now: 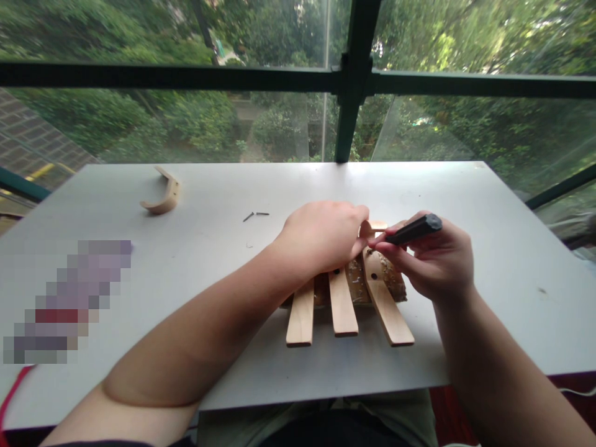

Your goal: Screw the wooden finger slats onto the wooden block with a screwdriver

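My right hand (433, 261) is wrapped round a screwdriver (412, 230) with a dark faceted handle, tilted with its working end toward a curved wooden hook (393, 316). At the upper part of that hook, my left hand (323, 236) has its fingers closed in a pinch; what lies between the fingertips is hidden. Two more pale hooks, a middle one (344, 310) and a left one (300, 320), lie across a rough brown piece of wood (358, 285). Dark holes show in the middle and right hooks. My left hand and forearm cover much of the brown wood.
Two dark screws (256, 215) lie on the white table (209, 217). A loose curved wooden hook (170, 194) rests at the far left. Nearer is a pixelated purple object (79, 298), with a red cord (13, 391) below it. Windows border the table's back edge.
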`<state>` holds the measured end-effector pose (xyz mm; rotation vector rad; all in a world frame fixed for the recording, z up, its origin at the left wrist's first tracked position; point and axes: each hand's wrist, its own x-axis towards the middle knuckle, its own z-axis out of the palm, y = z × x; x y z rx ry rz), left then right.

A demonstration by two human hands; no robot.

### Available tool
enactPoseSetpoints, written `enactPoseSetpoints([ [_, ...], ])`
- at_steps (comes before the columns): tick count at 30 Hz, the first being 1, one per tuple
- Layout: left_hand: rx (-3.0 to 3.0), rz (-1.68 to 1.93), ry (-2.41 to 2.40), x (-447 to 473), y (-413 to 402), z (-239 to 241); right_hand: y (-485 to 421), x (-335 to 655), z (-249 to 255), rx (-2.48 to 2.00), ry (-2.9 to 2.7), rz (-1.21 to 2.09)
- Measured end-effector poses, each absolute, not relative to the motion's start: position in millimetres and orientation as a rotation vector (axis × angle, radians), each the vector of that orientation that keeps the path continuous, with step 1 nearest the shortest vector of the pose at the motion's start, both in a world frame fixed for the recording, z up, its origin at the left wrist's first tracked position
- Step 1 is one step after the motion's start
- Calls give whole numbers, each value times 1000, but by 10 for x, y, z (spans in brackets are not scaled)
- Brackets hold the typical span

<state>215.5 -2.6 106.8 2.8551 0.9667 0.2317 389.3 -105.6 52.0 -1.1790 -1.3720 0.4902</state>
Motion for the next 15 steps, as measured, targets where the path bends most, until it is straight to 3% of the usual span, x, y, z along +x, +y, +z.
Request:
enactPoseSetpoints([
  [15,2838,189,970,2145,-29,1107,-1056,3825,516,-1196,-1389,372],
])
